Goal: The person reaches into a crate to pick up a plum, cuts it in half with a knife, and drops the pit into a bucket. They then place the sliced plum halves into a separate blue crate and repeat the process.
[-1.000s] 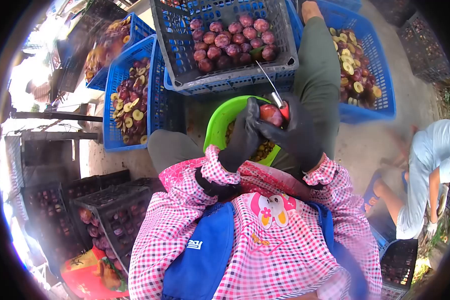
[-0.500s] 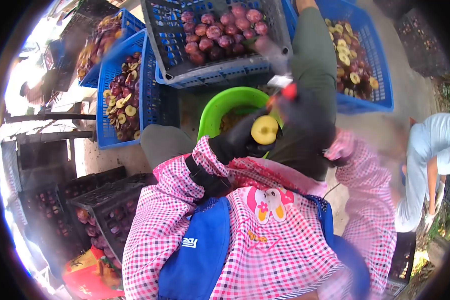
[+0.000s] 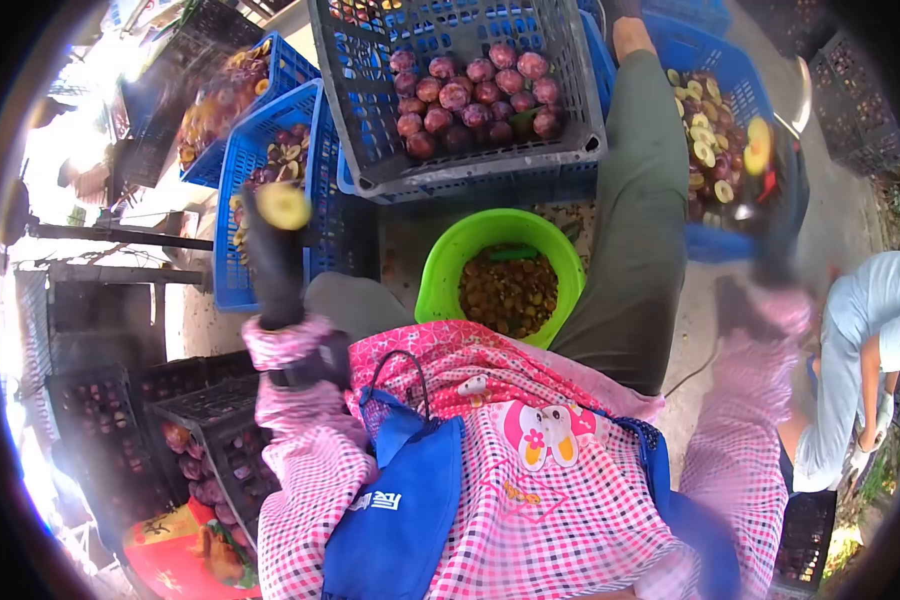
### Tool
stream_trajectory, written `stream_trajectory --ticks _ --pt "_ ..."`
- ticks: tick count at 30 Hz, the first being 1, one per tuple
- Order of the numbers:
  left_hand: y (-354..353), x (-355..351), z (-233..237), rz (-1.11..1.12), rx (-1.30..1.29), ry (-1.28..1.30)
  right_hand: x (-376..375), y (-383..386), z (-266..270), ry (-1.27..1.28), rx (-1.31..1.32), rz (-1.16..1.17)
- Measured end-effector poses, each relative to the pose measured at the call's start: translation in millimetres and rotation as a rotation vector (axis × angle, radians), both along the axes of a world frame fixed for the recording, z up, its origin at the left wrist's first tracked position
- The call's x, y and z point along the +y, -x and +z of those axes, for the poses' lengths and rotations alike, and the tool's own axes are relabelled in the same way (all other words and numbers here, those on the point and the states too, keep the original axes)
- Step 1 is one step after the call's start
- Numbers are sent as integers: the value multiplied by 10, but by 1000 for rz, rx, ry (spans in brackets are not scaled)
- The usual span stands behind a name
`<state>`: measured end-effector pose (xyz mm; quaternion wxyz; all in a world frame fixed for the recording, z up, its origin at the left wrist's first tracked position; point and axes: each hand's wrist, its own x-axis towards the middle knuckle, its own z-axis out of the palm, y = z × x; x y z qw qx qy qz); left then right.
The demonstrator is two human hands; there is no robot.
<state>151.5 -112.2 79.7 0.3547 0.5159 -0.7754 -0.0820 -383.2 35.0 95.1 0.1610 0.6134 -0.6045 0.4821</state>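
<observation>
My left hand (image 3: 274,262), in a black glove, is out at the left beside a blue crate (image 3: 232,185) of cut plums. Its fingers are closed on a plum half (image 3: 283,206), yellow cut face showing. Far to the right, my right hand (image 3: 785,215), also black-gloved and blurred, is over another blue crate (image 3: 722,246) of plum halves. A plum half (image 3: 758,147) shows at its fingers, with a small red-handled knife (image 3: 768,186) gripped there; its blade is smeared. Between my knees, a green basin (image 3: 432,270) holds brown plum pits (image 3: 508,290).
A black crate (image 3: 370,165) of whole plums (image 3: 475,100) stands in front on a blue crate. Black crates (image 3: 210,430) of plums are stacked at lower left, near a red bag (image 3: 185,555). At right, a person in light clothes (image 3: 855,350) bends over.
My hands have parted from above the basin, left hand to the left and right hand to the right, each with a plum half. The basin of pits is now uncovered. The view has shifted slightly.
</observation>
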Motion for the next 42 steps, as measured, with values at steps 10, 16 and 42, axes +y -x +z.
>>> stream_trajectory --ticks 10,16,42 --pt "1196 -1650 86 -271 -52 -388 -293 128 -37 -389 -530 -140" --pt "2049 -2596 -990 -601 -728 -278 -202 323 -560 -396 -551 -224" --pt "1710 754 -207 -644 1074 -1063 453 -2161 -223 -600 -487 333"
